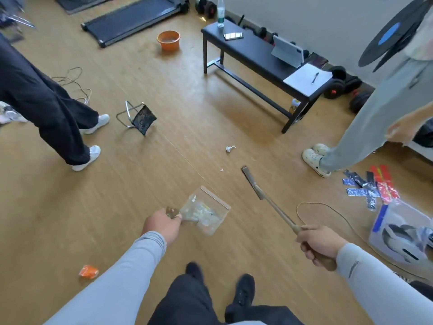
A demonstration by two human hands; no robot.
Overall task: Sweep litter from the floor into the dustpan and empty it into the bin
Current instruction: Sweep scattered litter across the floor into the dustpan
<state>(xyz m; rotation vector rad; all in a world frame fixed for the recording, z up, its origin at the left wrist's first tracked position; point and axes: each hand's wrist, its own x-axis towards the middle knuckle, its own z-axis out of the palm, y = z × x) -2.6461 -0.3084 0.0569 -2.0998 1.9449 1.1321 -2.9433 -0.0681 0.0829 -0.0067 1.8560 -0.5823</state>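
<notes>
My left hand [164, 225] grips the clear plastic dustpan [206, 213] holding scraps, my right hand [318, 246] clenches the long-handled brush [253, 182], above the wooden floor [140, 184] near crumpled white paper [230, 148].

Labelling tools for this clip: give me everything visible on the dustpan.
The dustpan is small, clear and plastic-looking, with a pale pinkish strip along its front lip. The left hand grips its short handle, fingers wrapped round it. Its open mouth faces away from the person. It seems to be held just above the wooden floor, though contact is hard to judge. Pale crumpled litter already sits inside.
</notes>
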